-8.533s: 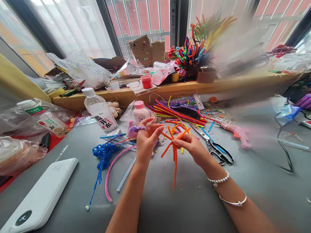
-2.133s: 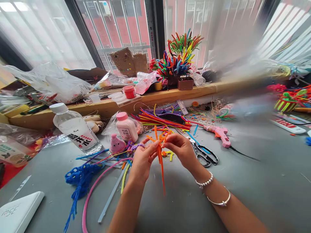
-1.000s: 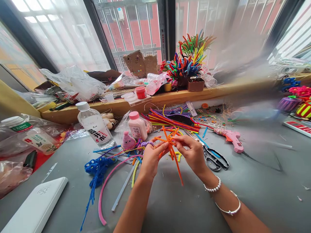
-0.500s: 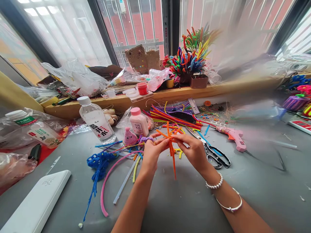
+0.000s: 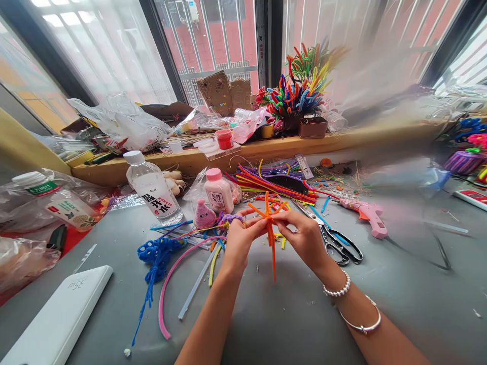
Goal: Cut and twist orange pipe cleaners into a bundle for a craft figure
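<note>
Several orange pipe cleaners [image 5: 272,248] cross at one point and spread out like a star, the longest hanging down above the table. My left hand [image 5: 243,235] pinches them from the left near the crossing. From the right, my right hand [image 5: 299,230] grips the same crossing between thumb and finger. The fingertips partly hide where the stems meet. Just beyond my hands lies a bundle of coloured pipe cleaners [image 5: 262,182]. Black-handled scissors [image 5: 338,246] rest beside my right hand. A pink crocheted figure [image 5: 204,215] stands left of my left hand.
A pink glue gun [image 5: 367,215] lies at the right with its cord. To the left are a clear water bottle [image 5: 152,190], a pink-capped bottle [image 5: 219,191], blue yarn [image 5: 160,256] and a white power bank [image 5: 64,314]. A cluttered wooden ledge [image 5: 258,147] runs along the back.
Both hands keep their pinch on the orange pipe cleaners. The whole view has shifted very slightly; nothing has been let go or taken hold of.
</note>
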### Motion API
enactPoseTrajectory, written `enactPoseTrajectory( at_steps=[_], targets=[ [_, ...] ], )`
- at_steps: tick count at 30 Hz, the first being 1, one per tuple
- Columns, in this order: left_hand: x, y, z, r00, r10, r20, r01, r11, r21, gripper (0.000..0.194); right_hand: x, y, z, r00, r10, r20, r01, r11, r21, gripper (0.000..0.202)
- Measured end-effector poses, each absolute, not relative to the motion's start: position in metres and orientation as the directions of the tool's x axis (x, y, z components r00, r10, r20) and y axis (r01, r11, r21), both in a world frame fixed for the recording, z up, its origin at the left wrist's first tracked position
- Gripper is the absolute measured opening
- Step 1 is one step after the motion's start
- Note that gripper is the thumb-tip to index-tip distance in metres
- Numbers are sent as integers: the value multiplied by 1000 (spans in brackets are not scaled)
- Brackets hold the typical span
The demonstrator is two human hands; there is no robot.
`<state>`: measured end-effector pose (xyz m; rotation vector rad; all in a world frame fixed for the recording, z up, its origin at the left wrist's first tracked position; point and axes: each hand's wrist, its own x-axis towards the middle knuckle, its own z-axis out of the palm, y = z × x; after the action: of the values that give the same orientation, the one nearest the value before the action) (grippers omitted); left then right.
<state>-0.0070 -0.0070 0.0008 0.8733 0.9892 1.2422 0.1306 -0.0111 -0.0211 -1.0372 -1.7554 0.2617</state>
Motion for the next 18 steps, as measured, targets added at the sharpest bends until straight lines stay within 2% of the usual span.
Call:
enactPoseTrajectory(
  at_steps=[7,14,18],
  targets=[
    [-9,-7,2,111,987,-117,-298,145,943,48,131,-10,-22,-105,726,680,534,617,-577,15],
    [-7,-8,3,64,992,-109,-286,123,950,43,131,-9,-24,-149,707,691,509,654,-559,16],
    [-7,-8,3,42,994,-100,-295,108,949,43,129,-11,-20,-101,742,663,452,628,-634,14]
  ],
)
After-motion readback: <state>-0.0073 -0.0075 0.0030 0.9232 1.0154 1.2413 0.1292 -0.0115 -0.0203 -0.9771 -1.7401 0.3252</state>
